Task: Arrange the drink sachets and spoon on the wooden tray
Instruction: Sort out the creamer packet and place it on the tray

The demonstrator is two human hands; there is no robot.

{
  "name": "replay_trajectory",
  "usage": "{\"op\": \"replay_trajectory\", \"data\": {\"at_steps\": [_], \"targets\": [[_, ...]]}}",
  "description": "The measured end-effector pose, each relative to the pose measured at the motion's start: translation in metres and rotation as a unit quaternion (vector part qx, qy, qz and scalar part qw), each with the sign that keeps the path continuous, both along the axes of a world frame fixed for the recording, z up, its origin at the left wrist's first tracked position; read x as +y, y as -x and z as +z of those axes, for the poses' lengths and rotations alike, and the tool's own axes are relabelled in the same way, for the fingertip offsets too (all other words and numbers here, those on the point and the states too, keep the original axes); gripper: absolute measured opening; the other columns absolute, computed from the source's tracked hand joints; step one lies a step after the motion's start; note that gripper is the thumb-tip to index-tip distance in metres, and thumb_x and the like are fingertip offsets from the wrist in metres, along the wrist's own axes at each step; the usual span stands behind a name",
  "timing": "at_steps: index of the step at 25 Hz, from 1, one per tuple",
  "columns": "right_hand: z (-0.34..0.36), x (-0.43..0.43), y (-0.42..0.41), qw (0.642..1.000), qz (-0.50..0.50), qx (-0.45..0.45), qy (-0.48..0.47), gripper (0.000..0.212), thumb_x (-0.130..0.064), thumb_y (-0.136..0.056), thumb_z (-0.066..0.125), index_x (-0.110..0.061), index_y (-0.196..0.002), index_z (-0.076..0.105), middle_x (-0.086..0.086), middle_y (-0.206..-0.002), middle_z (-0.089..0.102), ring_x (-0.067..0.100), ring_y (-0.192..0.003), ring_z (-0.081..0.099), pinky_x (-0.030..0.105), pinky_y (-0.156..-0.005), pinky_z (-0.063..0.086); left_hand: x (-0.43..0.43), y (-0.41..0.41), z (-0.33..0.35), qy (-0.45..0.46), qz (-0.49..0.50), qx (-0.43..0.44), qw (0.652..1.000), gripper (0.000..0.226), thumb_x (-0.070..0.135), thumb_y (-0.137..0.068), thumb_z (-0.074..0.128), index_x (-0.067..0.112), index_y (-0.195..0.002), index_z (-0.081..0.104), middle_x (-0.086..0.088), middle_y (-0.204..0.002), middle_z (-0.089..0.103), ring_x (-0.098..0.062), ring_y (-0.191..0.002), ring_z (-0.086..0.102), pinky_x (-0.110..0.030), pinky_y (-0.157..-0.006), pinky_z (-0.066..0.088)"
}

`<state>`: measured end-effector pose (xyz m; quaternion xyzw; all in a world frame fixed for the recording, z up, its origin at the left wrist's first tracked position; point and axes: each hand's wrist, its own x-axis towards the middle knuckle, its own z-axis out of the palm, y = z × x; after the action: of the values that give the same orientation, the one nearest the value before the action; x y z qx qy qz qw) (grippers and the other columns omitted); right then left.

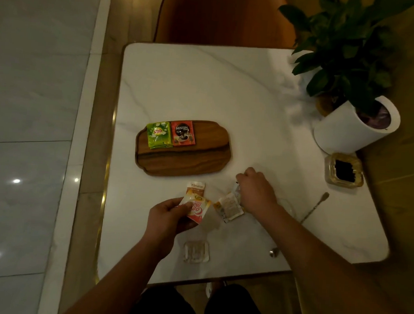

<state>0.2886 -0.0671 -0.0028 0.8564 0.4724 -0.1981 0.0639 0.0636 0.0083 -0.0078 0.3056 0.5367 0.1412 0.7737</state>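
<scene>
I am looking down at a white marble tabletop (205, 88) with the wooden tray (184, 160) lying toward its left side. Two sachets already sit on the tray's far left part, side by side and touching: a green tea sachet (159, 135) on the left and a red coffee sachet (183, 133) on the right; the rest of the tray is bare wood. My left hand (167, 216) is near the tabletop's front edge, its fingers closed on a pink and white creamer sachet (196, 210), which it holds just above the surface. A brown and white sachet (195, 187) lies flat on the tabletop just behind it, between the creamer sachet and the tray's near edge. My right hand (257, 191) is knuckles up to the right of that, its fingers curled down over a small heap of pale sachets (230, 207); I cannot tell whether it actually grips one or only rests on them. The spoon (315, 207) lies on the tabletop to the right of my right forearm, well apart from the tray, with its handle running toward the far right. A small clear glass dish (196, 251) sits near the front edge below my left hand. At the right edge stand a potted plant in a white pot (348, 131) and a glass ashtray (344, 170).
</scene>
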Motion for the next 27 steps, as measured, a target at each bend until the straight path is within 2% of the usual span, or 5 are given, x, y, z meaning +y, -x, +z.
{"op": "replay_trajectory", "data": {"at_steps": [5, 11, 16, 21, 27], "targets": [[-0.015, 0.011, -0.013, 0.999, 0.022, -0.019, 0.044, 0.027, -0.013, -0.088, 0.056, -0.013, -0.115, 0.056, 0.012, -0.114, 0.056, 0.031, -0.103, 0.059, 0.036, -0.067, 0.045, 0.001, 0.0, 0.005, 0.0, 0.031, -0.007, 0.999, 0.022, 0.002, -0.09, 0.069, 0.001, -0.112, 0.068, -0.019, -0.096, 0.079, -0.034, -0.088, 0.077, -0.034, -0.065, 0.062], [-0.025, 0.007, -0.025, 0.989, -0.098, 0.106, -0.021, 0.017, -0.012, -0.087, 0.061, -0.014, -0.102, 0.068, 0.011, -0.109, 0.068, 0.03, -0.101, 0.063, 0.032, -0.079, 0.048, 0.001, 0.002, 0.004, -0.006, 0.045, -0.004, 0.999, 0.021, 0.003, -0.09, 0.069, 0.003, -0.111, 0.069, -0.017, -0.095, 0.079, -0.033, -0.087, 0.078, -0.035, -0.065, 0.062], [-0.02, 0.007, -0.031, 0.986, 0.032, 0.165, 0.003, 0.038, -0.01, -0.083, 0.068, -0.024, -0.118, 0.063, 0.01, -0.11, 0.05, 0.029, -0.098, 0.056, 0.031, -0.077, 0.045, -0.003, 0.001, 0.005, -0.001, 0.025, 0.001, 1.0, 0.022, 0.003, -0.091, 0.068, 0.004, -0.113, 0.067, -0.016, -0.094, 0.079, -0.032, -0.087, 0.078, -0.034, -0.065, 0.062], [-0.021, 0.008, -0.03, 0.99, 0.089, 0.106, -0.004, 0.024, -0.005, -0.075, 0.069, -0.017, -0.093, 0.059, 0.008, -0.104, 0.05, 0.026, -0.095, 0.051, 0.034, -0.071, 0.045, -0.005, 0.002, 0.005, -0.003, 0.01, 0.015, 1.0, 0.025, 0.004, -0.093, 0.067, 0.003, -0.118, 0.066, -0.016, -0.094, 0.079, -0.032, -0.084, 0.078, -0.033, -0.064, 0.062], [0.004, -0.001, -0.043, 0.981, -0.077, 0.133, -0.118, 0.015, -0.006, -0.077, 0.067, -0.019, -0.076, 0.059, 0.003, -0.08, 0.065, 0.025, -0.076, 0.062, 0.036, -0.065, 0.051, -0.004, 0.001, 0.005, 0.0, 0.01, 0.015, 1.0, 0.023, 0.004, -0.093, 0.067, 0.003, -0.116, 0.066, -0.016, -0.092, 0.079, -0.031, -0.082, 0.078, -0.035, -0.064, 0.061]]}}
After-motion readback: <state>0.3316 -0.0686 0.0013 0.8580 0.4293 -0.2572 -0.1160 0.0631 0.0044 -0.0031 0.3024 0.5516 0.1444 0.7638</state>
